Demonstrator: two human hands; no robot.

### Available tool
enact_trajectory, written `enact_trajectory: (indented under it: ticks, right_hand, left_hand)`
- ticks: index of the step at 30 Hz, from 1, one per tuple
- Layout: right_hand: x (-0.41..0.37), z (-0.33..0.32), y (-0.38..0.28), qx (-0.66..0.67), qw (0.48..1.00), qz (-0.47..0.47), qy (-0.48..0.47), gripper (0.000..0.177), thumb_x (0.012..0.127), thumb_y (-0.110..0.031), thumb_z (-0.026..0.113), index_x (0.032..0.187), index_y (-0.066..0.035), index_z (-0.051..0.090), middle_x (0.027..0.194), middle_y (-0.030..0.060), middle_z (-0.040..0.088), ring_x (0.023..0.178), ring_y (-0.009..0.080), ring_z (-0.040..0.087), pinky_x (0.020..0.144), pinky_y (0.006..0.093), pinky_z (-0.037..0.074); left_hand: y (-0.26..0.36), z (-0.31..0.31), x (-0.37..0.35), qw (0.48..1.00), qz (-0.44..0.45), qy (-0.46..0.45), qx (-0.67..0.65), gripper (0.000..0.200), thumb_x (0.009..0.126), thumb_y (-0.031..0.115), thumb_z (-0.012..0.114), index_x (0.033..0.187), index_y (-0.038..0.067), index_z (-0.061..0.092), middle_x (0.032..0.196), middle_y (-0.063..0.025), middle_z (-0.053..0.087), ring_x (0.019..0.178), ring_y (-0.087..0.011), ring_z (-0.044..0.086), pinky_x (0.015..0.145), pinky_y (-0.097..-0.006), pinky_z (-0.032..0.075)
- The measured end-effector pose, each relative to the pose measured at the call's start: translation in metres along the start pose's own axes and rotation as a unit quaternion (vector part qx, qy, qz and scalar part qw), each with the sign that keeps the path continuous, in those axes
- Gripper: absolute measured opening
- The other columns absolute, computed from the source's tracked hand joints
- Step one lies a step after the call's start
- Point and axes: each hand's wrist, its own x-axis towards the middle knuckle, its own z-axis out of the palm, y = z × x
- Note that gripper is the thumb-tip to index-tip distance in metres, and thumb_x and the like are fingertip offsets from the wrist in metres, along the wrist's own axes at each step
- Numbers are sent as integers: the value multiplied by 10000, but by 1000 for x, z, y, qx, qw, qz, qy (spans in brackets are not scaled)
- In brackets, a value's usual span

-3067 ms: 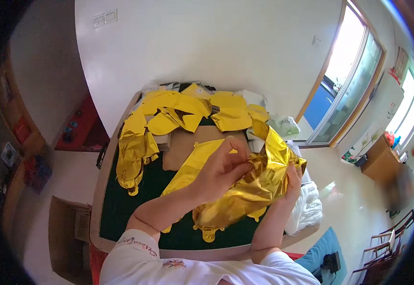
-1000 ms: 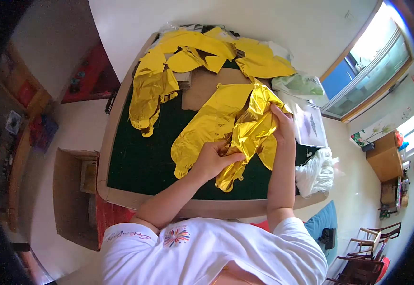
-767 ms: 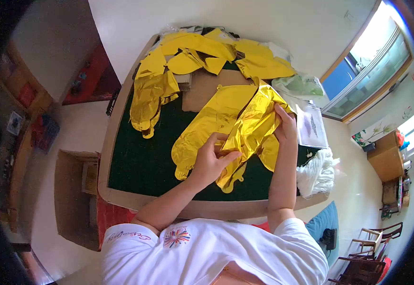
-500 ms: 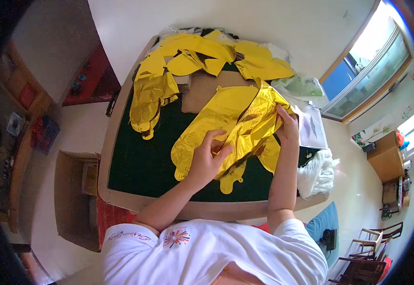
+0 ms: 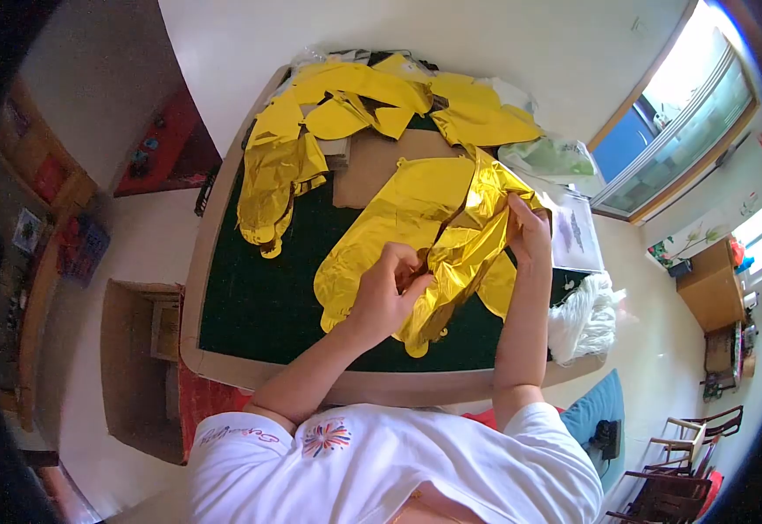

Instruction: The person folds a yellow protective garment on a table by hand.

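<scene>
The crumpled gold foil (image 5: 477,236) is hanging bunched over the near right part of the table (image 5: 250,306), its rounded lower end pointing toward the near edge. The left hand (image 5: 390,293) is pinching the foil's left side between thumb and fingertips, whereas a moment earlier these fingers were spreading more openly beside it. The right hand (image 5: 529,229) is gripping the upper right side, thumb on top and fingers curling behind, about where it was just before. Compared with the earliest view, the foil is now sitting lower and the hands are working farther apart. Just left of the held foil, a flatter gold piece (image 5: 390,210) is lying on the green surface, partly covered by it. Beyond that, a cardboard sheet (image 5: 381,162) is resting toward the middle of the far half. More gold foil pieces (image 5: 477,109) are overlapping along the far edge, and a folded gold bundle (image 5: 267,188) is lying by the left edge. A clear bag (image 5: 547,159) and a printed sheet (image 5: 576,231) are lying along the right edge, with white string (image 5: 584,323) heaping at the near right corner. An open cardboard box (image 5: 141,375) is standing on the floor outside the near left corner.
</scene>
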Motion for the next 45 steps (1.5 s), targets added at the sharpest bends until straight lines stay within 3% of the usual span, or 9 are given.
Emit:
enact_trajectory:
  ticks: [3, 7, 13, 24, 27, 31, 40, 42, 45]
  right_hand:
    - [1, -2, 1, -9, 1000, 3, 13, 231, 854, -20, 609, 1083, -1, 595, 1009, 67, 647, 883, 163, 638, 782, 279, 524]
    - [0, 0, -1, -16, 999, 2, 31, 283, 846, -18, 616, 1126, -3, 575, 1051, 66, 635, 926, 169, 628, 807, 294, 525]
    - [0, 0, -1, -17, 1000, -3, 26, 284, 843, -20, 622, 1123, -7, 576, 1043, 66, 638, 915, 171, 629, 810, 294, 522]
    - [-5, 9, -2, -27, 1000, 7, 6, 242, 837, -26, 633, 1075, -8, 593, 967, 56, 647, 842, 158, 626, 773, 291, 516]
    - [-6, 9, -4, -30, 999, 11, 8, 252, 835, -28, 637, 1083, -11, 590, 976, 58, 647, 852, 162, 627, 788, 296, 514]
    - [-3, 5, -3, -16, 1000, -13, 12, 273, 838, -27, 635, 1106, -15, 580, 1013, 62, 640, 884, 171, 630, 812, 308, 513]
    - [-1, 1, 0, -17, 1000, -15, -3, 286, 840, 2, 617, 1123, -17, 578, 1033, 62, 638, 922, 178, 627, 819, 315, 513]
    - [-3, 5, -1, -31, 999, -3, 14, 286, 838, 2, 618, 1121, -17, 579, 1030, 61, 640, 920, 176, 628, 817, 312, 513]
    - [-6, 11, 0, -40, 999, 4, 19, 290, 834, -2, 624, 1120, -20, 580, 1025, 62, 643, 919, 173, 629, 820, 311, 513]
  left_hand:
    - [4, -3, 3, 998, 44, -33, 42, 287, 763, 20, 731, 896, 49, 478, 814, -35, 561, 628, -112, 563, 581, -237, 469]
    - [7, -6, 6, 998, 39, -32, 30, 262, 760, 12, 728, 915, 49, 520, 828, -29, 566, 649, -100, 563, 582, -221, 464]
    - [-9, -6, 5, 1000, -2, -8, -24, 181, 748, 23, 740, 804, 11, 568, 849, -44, 577, 687, -93, 554, 562, -210, 435]
    - [-1, -4, 7, 1000, -11, -3, 3, 394, 694, 52, 790, 661, 21, 399, 780, -66, 545, 680, -142, 530, 582, -242, 409]
    - [-1, -7, 6, 998, -48, -34, 20, 353, 700, 71, 792, 673, 10, 446, 774, -62, 546, 644, -133, 523, 555, -240, 402]
    - [-1, -4, 5, 999, -12, -38, -12, 301, 714, 91, 787, 697, -5, 502, 766, -52, 545, 614, -125, 513, 533, -239, 394]
    - [7, -3, 18, 997, 10, -39, 61, 236, 752, 116, 760, 833, 2, 569, 829, -72, 592, 725, -132, 573, 619, -270, 454]
    - [13, 7, 25, 999, 50, 17, 3, 238, 747, 124, 756, 794, 3, 557, 774, -101, 571, 639, -216, 568, 591, -291, 457]
    - [15, 9, 38, 998, 54, 16, 35, 222, 784, 122, 722, 765, -7, 542, 751, -120, 561, 636, -243, 563, 595, -303, 453]
